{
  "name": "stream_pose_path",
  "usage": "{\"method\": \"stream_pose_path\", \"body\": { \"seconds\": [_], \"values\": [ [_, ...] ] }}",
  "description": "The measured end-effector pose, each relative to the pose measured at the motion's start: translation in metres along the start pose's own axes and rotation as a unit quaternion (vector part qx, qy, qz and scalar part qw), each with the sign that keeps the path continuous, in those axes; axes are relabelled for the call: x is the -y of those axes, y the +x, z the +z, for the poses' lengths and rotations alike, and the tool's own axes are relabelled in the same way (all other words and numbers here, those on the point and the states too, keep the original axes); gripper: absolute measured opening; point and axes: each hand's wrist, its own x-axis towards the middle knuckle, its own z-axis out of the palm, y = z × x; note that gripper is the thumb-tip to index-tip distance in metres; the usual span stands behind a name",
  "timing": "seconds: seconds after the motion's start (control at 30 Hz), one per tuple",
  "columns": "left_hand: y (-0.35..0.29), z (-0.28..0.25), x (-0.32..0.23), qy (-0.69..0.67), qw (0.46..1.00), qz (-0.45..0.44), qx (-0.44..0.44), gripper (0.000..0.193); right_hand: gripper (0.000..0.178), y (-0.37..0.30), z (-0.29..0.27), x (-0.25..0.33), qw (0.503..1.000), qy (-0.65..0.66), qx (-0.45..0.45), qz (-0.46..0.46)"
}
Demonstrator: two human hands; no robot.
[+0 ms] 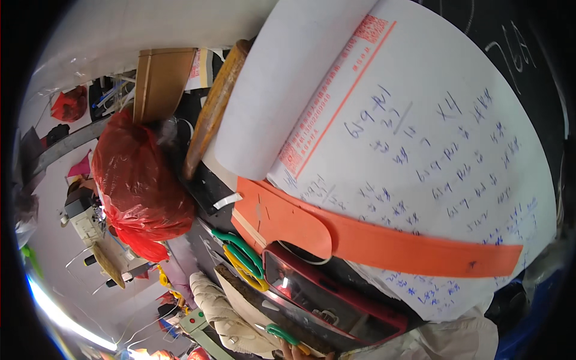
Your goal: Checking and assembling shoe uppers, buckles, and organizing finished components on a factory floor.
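Observation:
At the lower edge, fingers of my right hand show, mostly cut off by the frame. They are closed at the handles of a small pair of scissors, green and orange-yellow, blades toward the left. My left hand is out of view. Above the fingers lies a dark phone or tablet in a red case, with glare on its screen. Larger scissors with green and yellow handles rest beside it. An orange strip with a rounded end lies across a big sheet of paper bearing blue handwriting.
The paper's far part curls into a white roll, beside a worn wooden stick. A full red plastic bag stands left, near a cardboard piece. Folded cream cloth lies lower left; a sewing machine stands beyond.

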Motion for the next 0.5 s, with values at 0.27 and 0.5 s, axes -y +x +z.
{"method": "stream_pose_path", "body": {
  "seconds": [0.27,0.5],
  "values": [
    [0.019,0.009,-0.012,-0.071,0.996,0.04,-0.022,0.082,0.02,-0.217,-0.035,0.062,0.977,0.109,0.036,-0.18],
    [0.034,-0.005,-0.022,-0.013,0.997,0.077,0.012,0.08,0.02,-0.441,-0.153,0.035,0.924,0.185,0.172,-0.287]
  ]
}}
